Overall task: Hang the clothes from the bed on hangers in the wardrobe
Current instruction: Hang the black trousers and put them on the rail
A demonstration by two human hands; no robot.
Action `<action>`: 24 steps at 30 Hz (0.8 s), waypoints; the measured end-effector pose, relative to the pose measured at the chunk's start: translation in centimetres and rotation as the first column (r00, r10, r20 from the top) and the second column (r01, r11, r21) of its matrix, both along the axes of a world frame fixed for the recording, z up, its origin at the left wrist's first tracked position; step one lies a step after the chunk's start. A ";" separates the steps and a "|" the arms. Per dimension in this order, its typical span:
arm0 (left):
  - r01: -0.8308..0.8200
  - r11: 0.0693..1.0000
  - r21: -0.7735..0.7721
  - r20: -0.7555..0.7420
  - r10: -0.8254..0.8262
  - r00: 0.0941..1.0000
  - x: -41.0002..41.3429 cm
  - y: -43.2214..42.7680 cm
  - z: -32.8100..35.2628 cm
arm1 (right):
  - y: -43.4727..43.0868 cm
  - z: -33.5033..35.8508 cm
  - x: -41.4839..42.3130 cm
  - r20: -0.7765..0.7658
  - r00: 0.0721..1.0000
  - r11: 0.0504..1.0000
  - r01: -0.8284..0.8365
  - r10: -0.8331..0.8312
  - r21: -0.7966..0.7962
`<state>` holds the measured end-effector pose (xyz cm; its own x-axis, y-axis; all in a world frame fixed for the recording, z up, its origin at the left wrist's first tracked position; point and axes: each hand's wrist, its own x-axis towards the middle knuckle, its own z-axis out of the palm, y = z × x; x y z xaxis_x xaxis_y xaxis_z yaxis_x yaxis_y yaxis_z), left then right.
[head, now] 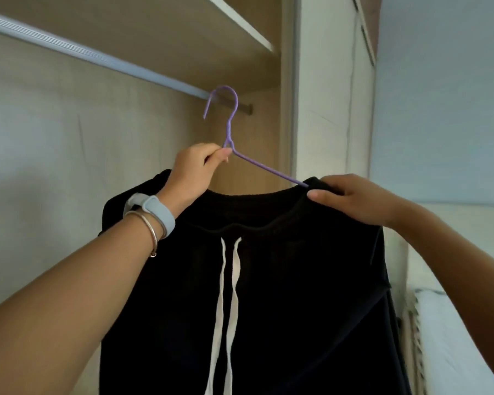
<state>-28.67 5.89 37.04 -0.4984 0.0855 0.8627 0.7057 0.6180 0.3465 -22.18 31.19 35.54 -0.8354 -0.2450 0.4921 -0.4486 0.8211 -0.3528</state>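
Step in hand was hanging. The left hand [196,169] pinched the purple hanger [228,132] at its neck, and the right hand [351,196] gripped the black garment [283,280] draped on it, just below the rail [97,57]. Whether the hook was seated on the rail could not be told. The next move likely called for confirming the hook over the rail, then letting go.

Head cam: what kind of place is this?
Probably a bedroom, at an open wardrobe: a clothes rail under a wooden shelf, a bed at the right edge, and a purple hanger carrying a black garment, held up near the rail.
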 end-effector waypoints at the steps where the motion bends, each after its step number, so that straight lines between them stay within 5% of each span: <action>1: -0.023 1.000 0.014 -0.007 0.023 1.000 -1.0 -0.6 0.6 | -0.7 0.7 -1.9 -0.034 0.999 0.999 -0.030 0.031 0.020; 8: -0.203 0.973 0.106 -0.031 0.207 0.978 -6.0 -6.8 4.3 | -8.2 5.5 -11.6 -0.160 0.949 0.962 -0.268 0.272 0.046; 16: -0.508 0.825 0.248 0.081 0.504 0.860 -7.0 -13.3 8.9 | -18.4 10.1 -16.6 -0.116 0.920 0.858 -0.390 0.373 -0.335; 21: -0.316 0.847 0.427 0.231 0.235 0.944 -7.2 -13.4 11.7 | -24.4 13.8 -15.7 -0.026 0.894 0.739 -0.386 0.447 -0.552; 24: -0.312 0.816 0.486 0.233 0.223 0.946 -7.3 -14.2 13.5 | -27.7 15.0 -15.4 0.061 0.805 0.604 -0.390 0.591 -0.695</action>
<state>-35.99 -8.29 50.53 -0.5692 -0.5013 0.6517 0.4464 0.4772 0.7570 -37.62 3.49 50.54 -0.7966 -0.3781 0.4717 -0.5239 0.0424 -0.8507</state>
